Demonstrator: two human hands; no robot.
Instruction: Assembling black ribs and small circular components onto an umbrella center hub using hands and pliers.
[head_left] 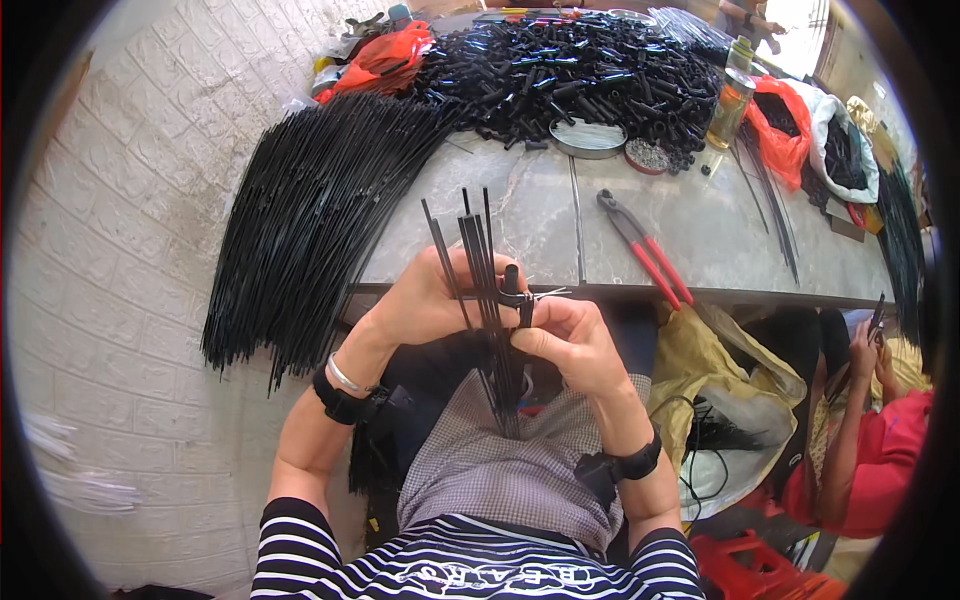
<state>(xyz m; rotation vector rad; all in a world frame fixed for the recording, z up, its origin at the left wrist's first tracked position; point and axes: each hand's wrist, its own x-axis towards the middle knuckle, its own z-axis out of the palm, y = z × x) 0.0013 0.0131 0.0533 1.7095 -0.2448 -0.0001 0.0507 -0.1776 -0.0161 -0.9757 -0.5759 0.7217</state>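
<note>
My left hand [425, 300] is closed around several thin black rods [484, 262], which stand nearly upright above my lap and spread slightly at the top. Beside them, between my two hands, is a short black tubular piece [511, 276]. Fine pale wires [550, 293] stick out to its right. The thumb and fingers of my right hand [575, 345] are pinched together on a small black part [527, 313] at the tubular piece; its exact shape is partly hidden by my fingers. A checked cloth [470, 460] covers my lap beneath the rods.
A big bundle of black rods [310, 220] hangs over the table's left edge. Black tubular parts [560, 75] are heaped at the back, near round tins [588, 150] and a bottle [728, 115]. Red-handled pincers [645, 245] lie at the front edge. A co-worker's hand [864, 350] is at right.
</note>
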